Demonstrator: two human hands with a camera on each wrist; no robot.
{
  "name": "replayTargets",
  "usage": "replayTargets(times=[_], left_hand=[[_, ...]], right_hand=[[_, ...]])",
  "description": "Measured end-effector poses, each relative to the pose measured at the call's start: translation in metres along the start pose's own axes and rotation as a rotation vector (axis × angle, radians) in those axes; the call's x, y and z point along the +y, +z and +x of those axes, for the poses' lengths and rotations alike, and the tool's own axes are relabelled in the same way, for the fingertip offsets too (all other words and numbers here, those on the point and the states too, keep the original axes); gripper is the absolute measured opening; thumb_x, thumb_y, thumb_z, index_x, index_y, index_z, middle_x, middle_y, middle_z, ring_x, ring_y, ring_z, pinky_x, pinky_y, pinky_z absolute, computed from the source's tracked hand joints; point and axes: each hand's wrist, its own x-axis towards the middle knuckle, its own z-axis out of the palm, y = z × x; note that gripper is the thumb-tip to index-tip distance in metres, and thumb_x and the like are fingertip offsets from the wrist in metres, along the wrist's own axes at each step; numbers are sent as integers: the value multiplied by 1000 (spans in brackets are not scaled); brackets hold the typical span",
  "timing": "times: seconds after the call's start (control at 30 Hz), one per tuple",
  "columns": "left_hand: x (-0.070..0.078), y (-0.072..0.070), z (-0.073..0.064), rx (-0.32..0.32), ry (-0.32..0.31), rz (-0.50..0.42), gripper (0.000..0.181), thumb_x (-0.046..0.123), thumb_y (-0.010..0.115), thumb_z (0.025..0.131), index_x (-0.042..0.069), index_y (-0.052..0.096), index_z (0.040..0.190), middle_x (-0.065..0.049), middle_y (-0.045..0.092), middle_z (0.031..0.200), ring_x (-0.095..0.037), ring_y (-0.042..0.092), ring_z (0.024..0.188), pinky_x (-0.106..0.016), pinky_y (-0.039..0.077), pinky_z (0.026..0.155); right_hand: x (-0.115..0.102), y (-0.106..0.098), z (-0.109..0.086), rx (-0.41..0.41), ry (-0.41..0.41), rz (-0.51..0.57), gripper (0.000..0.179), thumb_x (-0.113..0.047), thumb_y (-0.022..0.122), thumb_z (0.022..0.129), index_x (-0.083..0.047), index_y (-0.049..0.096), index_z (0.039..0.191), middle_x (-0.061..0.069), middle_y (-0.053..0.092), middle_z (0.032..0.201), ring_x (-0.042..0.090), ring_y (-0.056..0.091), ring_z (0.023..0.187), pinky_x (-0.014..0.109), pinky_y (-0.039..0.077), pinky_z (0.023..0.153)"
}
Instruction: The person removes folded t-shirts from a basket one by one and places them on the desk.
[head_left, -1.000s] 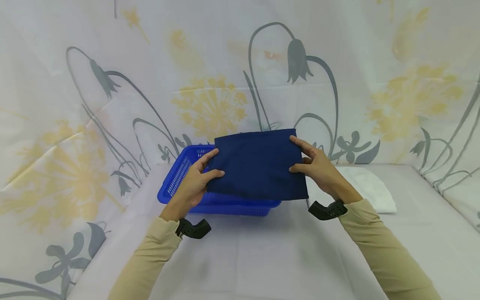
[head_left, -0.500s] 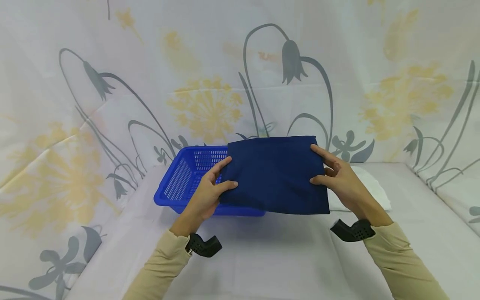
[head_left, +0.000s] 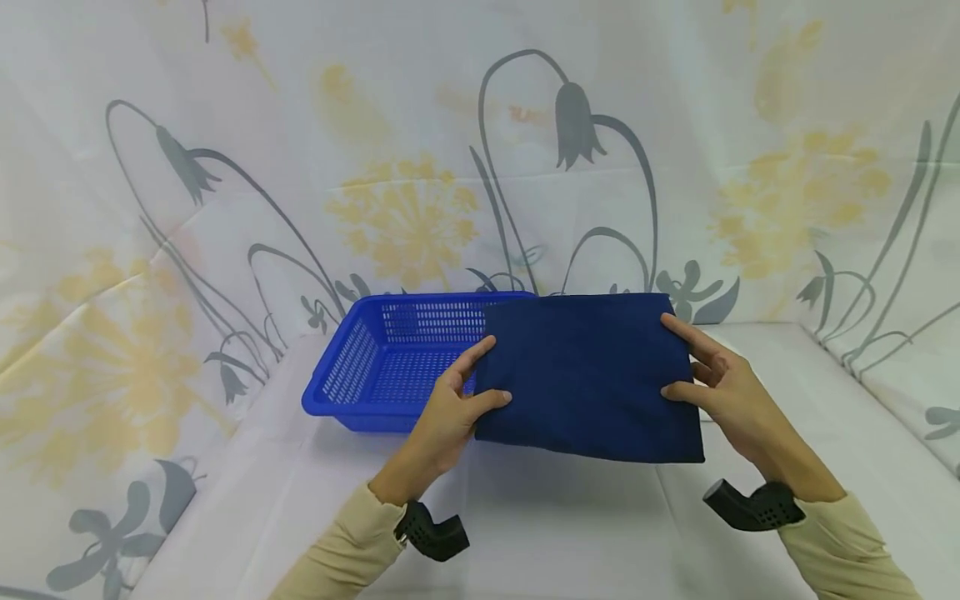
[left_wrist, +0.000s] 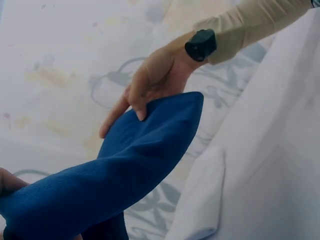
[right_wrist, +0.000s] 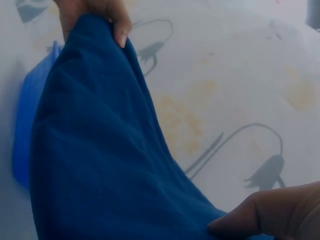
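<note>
A folded navy blue cloth (head_left: 585,379) hangs stretched in the air between both hands in the head view. My left hand (head_left: 450,408) pinches its left edge, thumb in front and the other fingers partly hidden behind. At the opposite edge, my right hand (head_left: 723,383) grips it the same way, index finger near the upper corner. The cloth sags in soft folds in the left wrist view, where the right thumb (left_wrist: 140,107) presses on it. A blue plastic basket (head_left: 337,408) stands behind the cloth and to its left, its right part covered from sight.
A white folded cloth (left_wrist: 200,192) lies on the white-covered table (head_left: 555,542), mostly hidden behind the navy cloth in the head view. A flower-patterned curtain (head_left: 420,100) rises behind the table. Both wrists wear black camera mounts (head_left: 435,533).
Both hands have carried the navy cloth to the right and toward the body, uncovering more of the basket. The white cloth has become mostly hidden. The grip looks the same.
</note>
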Motion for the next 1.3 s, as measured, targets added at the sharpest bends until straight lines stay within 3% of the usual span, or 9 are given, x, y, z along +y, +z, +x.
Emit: replayTargets(times=[0.2, 0.37, 0.57, 0.8, 0.97, 1.17, 1.3], left_hand=[[-15, 15, -1, -17, -23, -26, 76, -11, 59, 85, 15, 34, 151, -11, 29, 149, -36, 48, 125, -42, 46, 94], [-25, 28, -2, -39, -39, -57, 75, -11, 60, 85, 14, 34, 151, -12, 30, 148, -35, 50, 122, -42, 47, 93], [-37, 45, -1, -53, -50, -101, 73, -11, 61, 86, 15, 36, 150, -11, 34, 145, -34, 52, 120, -42, 48, 93], [-57, 60, 5, -59, -85, -124, 64, -2, 62, 90, 17, 41, 148, -10, 34, 146, -32, 57, 115, -45, 49, 90], [-73, 72, 8, -12, -92, -138, 57, 4, 63, 92, 14, 45, 145, -10, 28, 150, -32, 57, 114, -45, 49, 90], [-90, 83, 10, 23, -100, -152, 52, 2, 61, 92, 12, 50, 142, -10, 30, 149, -31, 58, 111, -46, 49, 89], [-101, 90, 10, 38, -110, -155, 53, -5, 61, 88, 9, 53, 139, -10, 34, 147, -28, 61, 105, -42, 51, 87]], right_hand=[[10, -15, -17, 30, -4, -76, 84, 3, 65, 88, -28, 25, 155, 14, 22, 156, 9, 44, 118, 18, 47, 84], [16, -29, -29, 59, 11, -125, 85, 2, 66, 88, -29, 25, 155, 9, 26, 154, 5, 43, 116, 16, 46, 83], [24, -45, -41, 71, 23, -208, 85, 1, 68, 88, -29, 24, 155, 12, 28, 152, 4, 44, 114, 16, 46, 81], [33, -62, -52, 82, 21, -278, 85, 2, 67, 87, -27, 25, 155, 1, 37, 143, -6, 48, 106, 18, 48, 77], [36, -73, -61, 92, 43, -321, 85, 2, 67, 88, -28, 24, 155, 2, 37, 142, -8, 49, 104, 17, 47, 75], [42, -80, -68, 105, 89, -399, 88, 0, 68, 88, -30, 21, 156, 26, 25, 151, -11, 44, 103, 15, 45, 73], [49, -86, -75, 108, 86, -419, 86, 0, 67, 88, -29, 22, 156, 15, 27, 152, -16, 41, 102, 15, 45, 72]])
